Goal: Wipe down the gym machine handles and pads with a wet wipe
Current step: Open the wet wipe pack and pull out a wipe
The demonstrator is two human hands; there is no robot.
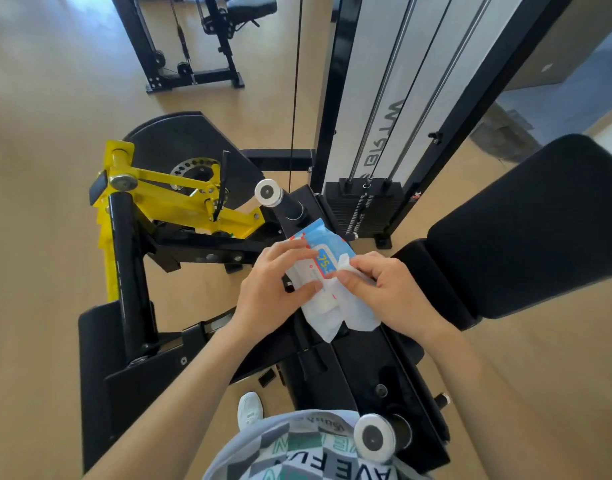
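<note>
Tan gym flooring surrounds a leg machine with a yellow lever arm (pixel 179 188) and a weight stack (pixel 363 202). Above its black frame, the person's left grip (pixel 266 282) curls round a blue-and-white wipe pack (pixel 321 237). The right grip (pixel 391 289) pinches the corner of a wet wipe (pixel 346 265) at the pack's opening. More white sheet hangs below the pack. The wipe is probably light, limp and damp, and may tear or drag out a second sheet. Pinching near its corner while steadying the pack suits it. A black back pad (pixel 540 220) lies near, to the right.
</note>
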